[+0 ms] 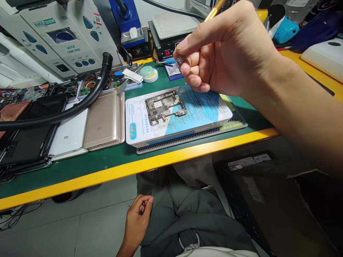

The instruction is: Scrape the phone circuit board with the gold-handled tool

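My right hand (214, 50) is raised above the bench, its fingers closed around a craft knife with a gold handle (215, 10). The short blade points down to the left, apart from anything below it. Lower left of that hand, a bare phone logic board (164, 106) lies flat on a white and blue box (198, 110). Its frame has an open cut-out in the middle. My left hand (138, 217) rests by my thigh below the bench edge, fingers curled shut with nothing visible in them.
A hot-air station (61, 39) stands at the back left, its black hose (88, 101) crossing over several phones, including a gold phone (103, 121). Behind the box are round tins (149, 73) and a small power unit (166, 46). A perforated mat (238, 119) lies under the box.
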A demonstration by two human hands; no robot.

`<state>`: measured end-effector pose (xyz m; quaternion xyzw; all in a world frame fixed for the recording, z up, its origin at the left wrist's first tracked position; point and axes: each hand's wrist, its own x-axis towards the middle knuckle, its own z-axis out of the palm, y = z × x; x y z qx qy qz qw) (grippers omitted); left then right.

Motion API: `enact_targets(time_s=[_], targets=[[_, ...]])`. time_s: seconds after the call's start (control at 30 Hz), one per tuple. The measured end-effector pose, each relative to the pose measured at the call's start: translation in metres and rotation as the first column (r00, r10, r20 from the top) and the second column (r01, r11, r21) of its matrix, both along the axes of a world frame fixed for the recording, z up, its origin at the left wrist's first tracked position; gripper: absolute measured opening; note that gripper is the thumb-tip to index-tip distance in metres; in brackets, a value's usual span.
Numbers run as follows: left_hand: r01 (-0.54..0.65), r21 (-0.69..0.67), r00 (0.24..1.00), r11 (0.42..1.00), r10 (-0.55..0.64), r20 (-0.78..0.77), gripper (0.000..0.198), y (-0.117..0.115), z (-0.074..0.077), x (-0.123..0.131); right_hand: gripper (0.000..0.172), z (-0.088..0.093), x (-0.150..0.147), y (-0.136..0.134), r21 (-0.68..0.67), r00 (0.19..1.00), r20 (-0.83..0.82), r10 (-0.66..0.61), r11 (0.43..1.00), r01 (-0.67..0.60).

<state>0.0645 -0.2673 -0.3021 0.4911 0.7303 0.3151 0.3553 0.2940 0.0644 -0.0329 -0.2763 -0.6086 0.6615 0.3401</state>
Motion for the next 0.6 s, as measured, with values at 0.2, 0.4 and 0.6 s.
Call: enact_targets(time_s=[0.2, 0.4, 0.6], targets=[[-0.182, -0.140, 0.956, 0.973, 0.209, 0.207, 0.027, -0.001, -0.002, -0.008, 0.017, 0.000, -0.001, 0.000, 0.002, 1.000, -0.001, 0.002, 1.000, -0.002], [-0.313, -0.297, 0.813, 0.902, 0.416, 0.407, 0.026, 0.000, -0.001, -0.019, 0.019, 0.000, 0.000, -0.001, 0.003, 1.000, 0.004, -0.003, 1.000, 0.003], [-0.369, -0.363, 0.630, 0.856, 0.517, 0.580, 0.023, 0.004, 0.006, -0.020, 0.020, 0.002, -0.001, -0.002, -0.002, 0.999, 0.017, -0.038, 0.999, 0.038]])
